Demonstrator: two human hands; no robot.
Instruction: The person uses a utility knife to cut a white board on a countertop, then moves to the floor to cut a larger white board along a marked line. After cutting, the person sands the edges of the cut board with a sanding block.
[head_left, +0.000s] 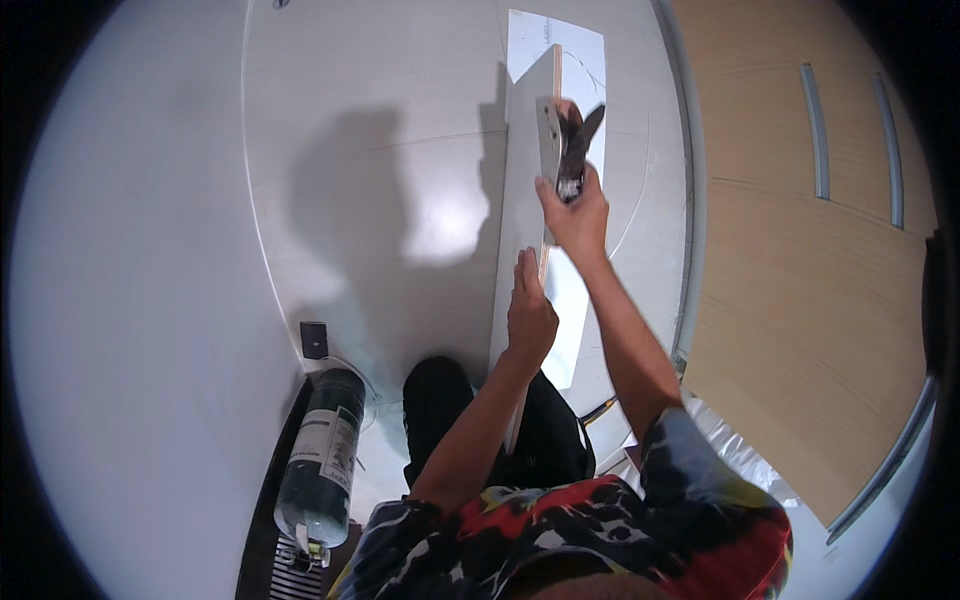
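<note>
A long white board [524,180] with a bare wood-toned edge stands on its side, running away from between my legs. My right hand [581,215] is wrapped round the dark handle of a hand plane [549,140], whose metal body lies along the board's upper edge. Closer to me, my left hand [532,315] straddles that same edge, its fingers lying along the left face; its thumb is hidden. Beneath the board lies a flat white sheet [578,290] on the floor.
A dark green gas cylinder [323,450] lies at the lower left, with a small black flat object [314,340] beyond it. Wood-toned cabinet doors [800,280] with long grey handles rise on the right. Crinkled clear plastic [735,445] lies near my right elbow.
</note>
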